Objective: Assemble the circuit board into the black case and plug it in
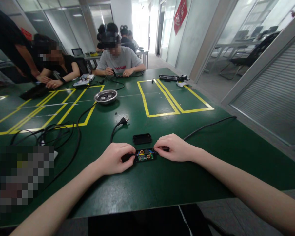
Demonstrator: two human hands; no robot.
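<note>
A small green circuit board point(145, 156) with copper coils lies in an open black plastic case half on the table in front of me. My left hand point(115, 159) is closed at the left end of the case, its thumb and fingers pinching a black power cord. At the other end, my right hand point(172, 147) pinches the black output cable point(208, 125), which runs off to the right. Just beyond the board sits the loose black case cover point(142, 139), hollow side up. The cord's black plug point(123, 121) rests farther back, prongs to the right.
A metal bowl point(98, 98) with small shiny parts stands beyond the plug. Coiled black cables point(56, 131) and a blurred-out object point(22, 177) lie on the left. Yellow tape rectangles mark the green table point(211, 164). Two people sit across it, and black tools point(173, 78) lie far right.
</note>
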